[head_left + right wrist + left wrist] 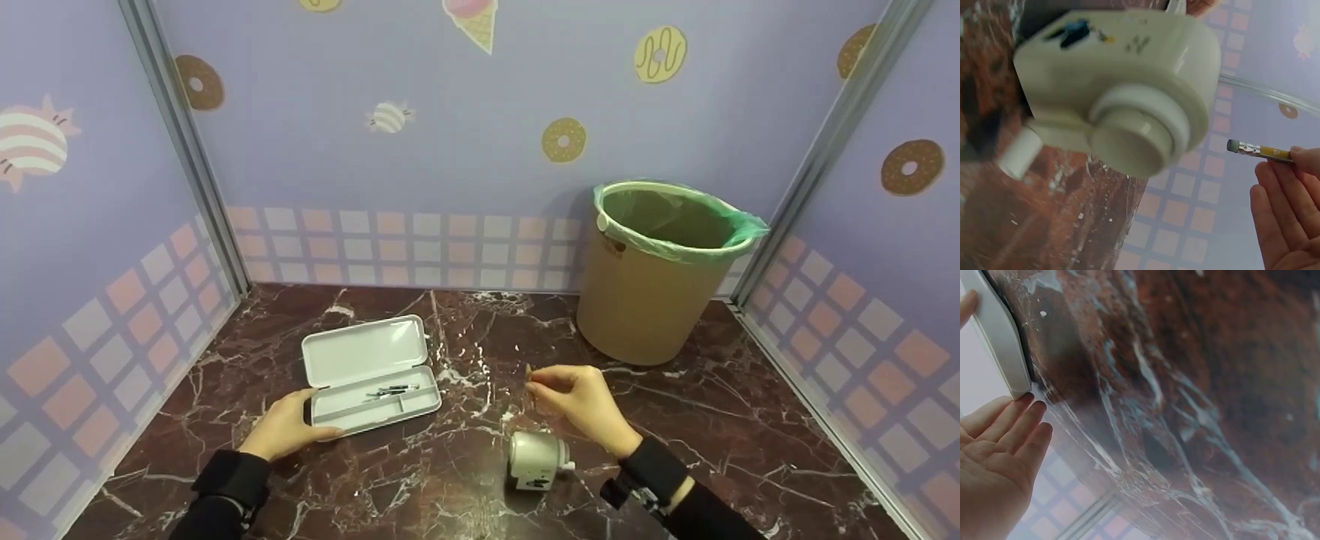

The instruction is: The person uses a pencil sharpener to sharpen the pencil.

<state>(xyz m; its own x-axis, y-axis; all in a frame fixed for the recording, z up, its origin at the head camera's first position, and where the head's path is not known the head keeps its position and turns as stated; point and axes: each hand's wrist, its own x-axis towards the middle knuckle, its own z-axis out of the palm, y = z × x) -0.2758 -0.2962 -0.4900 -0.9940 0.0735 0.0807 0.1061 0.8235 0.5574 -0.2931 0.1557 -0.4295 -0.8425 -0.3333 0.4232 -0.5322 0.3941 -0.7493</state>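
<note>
In the head view, my left hand (283, 426) holds the left end of an open white pencil case (366, 352), thumb along its front side and fingers at the back corner. In the left wrist view those fingers are fairly straight, tips at the case's corner. Several slim dark pieces (393, 391) lie in its tray. My right hand (581, 395) pinches a short yellow pencil (1276, 153) between thumb and fingers, eraser end sticking out. Below that hand stands a cream crank pencil sharpener (534, 459) with a dark printed picture; its white knob points right.
A tan bin (637, 307) with a green liner stands at the back right. Patterned wall panels close in the dark marbled table (420, 487) at the back and both sides. Small pale specks (480, 367) show on the table between case and bin.
</note>
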